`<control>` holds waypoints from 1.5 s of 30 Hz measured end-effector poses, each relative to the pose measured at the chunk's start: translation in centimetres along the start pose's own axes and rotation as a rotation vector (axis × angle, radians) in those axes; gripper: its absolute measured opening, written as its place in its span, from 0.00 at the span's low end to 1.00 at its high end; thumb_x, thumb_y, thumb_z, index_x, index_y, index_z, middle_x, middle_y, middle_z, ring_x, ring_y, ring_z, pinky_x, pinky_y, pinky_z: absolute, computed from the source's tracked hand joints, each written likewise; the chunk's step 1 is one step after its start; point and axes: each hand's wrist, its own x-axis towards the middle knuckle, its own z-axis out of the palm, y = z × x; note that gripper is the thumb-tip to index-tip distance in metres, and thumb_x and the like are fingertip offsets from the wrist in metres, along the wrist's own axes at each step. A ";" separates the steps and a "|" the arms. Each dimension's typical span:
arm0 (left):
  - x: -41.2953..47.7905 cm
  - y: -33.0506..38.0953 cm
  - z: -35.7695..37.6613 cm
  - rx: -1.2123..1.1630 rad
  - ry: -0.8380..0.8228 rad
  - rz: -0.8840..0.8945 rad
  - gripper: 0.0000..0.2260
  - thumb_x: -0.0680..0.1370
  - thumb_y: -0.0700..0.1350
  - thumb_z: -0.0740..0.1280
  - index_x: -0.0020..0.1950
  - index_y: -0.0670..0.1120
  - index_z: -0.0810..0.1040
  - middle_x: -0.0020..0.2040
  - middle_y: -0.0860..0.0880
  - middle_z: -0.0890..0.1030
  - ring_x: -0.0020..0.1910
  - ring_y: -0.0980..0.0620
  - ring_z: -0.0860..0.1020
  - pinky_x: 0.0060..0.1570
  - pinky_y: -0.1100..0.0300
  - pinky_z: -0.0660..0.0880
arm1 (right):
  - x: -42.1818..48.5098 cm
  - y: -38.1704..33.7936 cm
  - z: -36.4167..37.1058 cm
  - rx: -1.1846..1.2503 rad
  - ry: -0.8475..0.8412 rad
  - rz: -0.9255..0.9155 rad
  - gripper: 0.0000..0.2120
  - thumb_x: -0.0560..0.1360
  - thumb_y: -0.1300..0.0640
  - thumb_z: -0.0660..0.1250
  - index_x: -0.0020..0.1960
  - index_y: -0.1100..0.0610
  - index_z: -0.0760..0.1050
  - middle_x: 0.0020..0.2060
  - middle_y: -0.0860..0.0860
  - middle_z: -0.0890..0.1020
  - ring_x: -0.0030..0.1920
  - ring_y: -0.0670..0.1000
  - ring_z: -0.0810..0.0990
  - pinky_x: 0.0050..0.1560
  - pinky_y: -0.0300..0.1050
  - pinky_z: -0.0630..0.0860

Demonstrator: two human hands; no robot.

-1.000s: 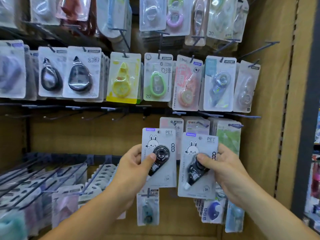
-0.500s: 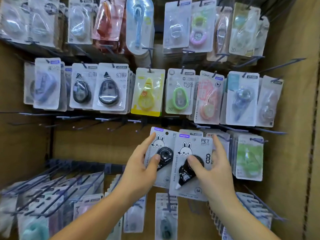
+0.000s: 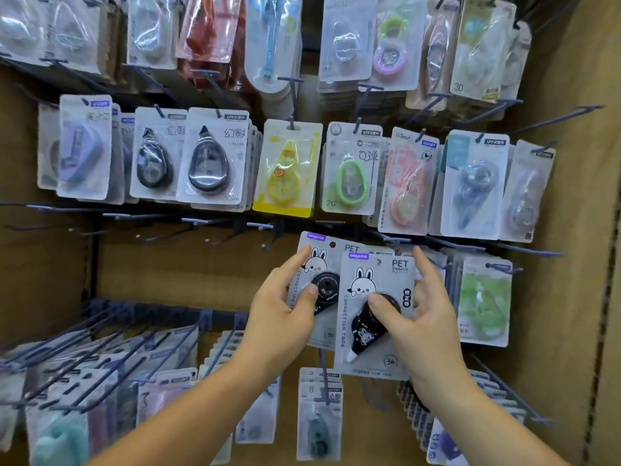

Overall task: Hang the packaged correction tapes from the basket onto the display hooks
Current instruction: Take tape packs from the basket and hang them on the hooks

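Note:
Two grey carded correction tapes with a rabbit drawing and black dispensers are held up against the hook wall. My left hand (image 3: 284, 307) pinches the left pack (image 3: 322, 260), thumb on its round black dispenser. My right hand (image 3: 416, 317) pinches the right pack (image 3: 376, 317), thumb on its dispenser, index finger up along the card's right edge. The right pack overlaps the left one. The left pack's hang hole sits just below a row of display hooks (image 3: 262, 227). No basket is in view.
Rows of other packaged correction tapes hang above, such as a yellow pack (image 3: 285, 173) and a green pack (image 3: 485, 297) at the right. Long bare hooks (image 3: 100, 338) jut out at lower left. A brown side panel (image 3: 571, 297) closes the right.
Both hands have risen and drawn together toward the hook row. The two packs, side by side before, now overlap. The camera has tilted up and closer to the wall.

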 end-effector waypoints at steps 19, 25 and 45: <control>3.9 -2.5 -0.3 0.197 -0.033 -0.150 0.25 0.82 0.43 0.69 0.78 0.59 0.70 0.70 0.58 0.78 0.65 0.58 0.76 0.66 0.54 0.78 | 1.6 -0.5 1.8 -0.098 -0.048 0.060 0.35 0.77 0.59 0.75 0.75 0.35 0.64 0.61 0.33 0.80 0.69 0.40 0.76 0.72 0.55 0.74; 1.5 -0.9 -0.9 -0.014 0.063 -0.043 0.15 0.87 0.46 0.61 0.71 0.59 0.73 0.59 0.56 0.83 0.55 0.61 0.82 0.49 0.68 0.79 | 2.3 0.2 4.6 -0.147 -0.071 0.079 0.34 0.80 0.57 0.72 0.80 0.42 0.62 0.68 0.39 0.79 0.67 0.40 0.77 0.72 0.52 0.74; 4.7 -4.9 0.3 0.349 -0.015 -0.090 0.31 0.78 0.45 0.75 0.76 0.62 0.67 0.62 0.50 0.78 0.58 0.47 0.80 0.57 0.51 0.81 | 1.6 2.1 1.3 -0.723 -0.105 0.048 0.15 0.78 0.41 0.69 0.61 0.46 0.82 0.55 0.42 0.80 0.57 0.46 0.80 0.58 0.53 0.80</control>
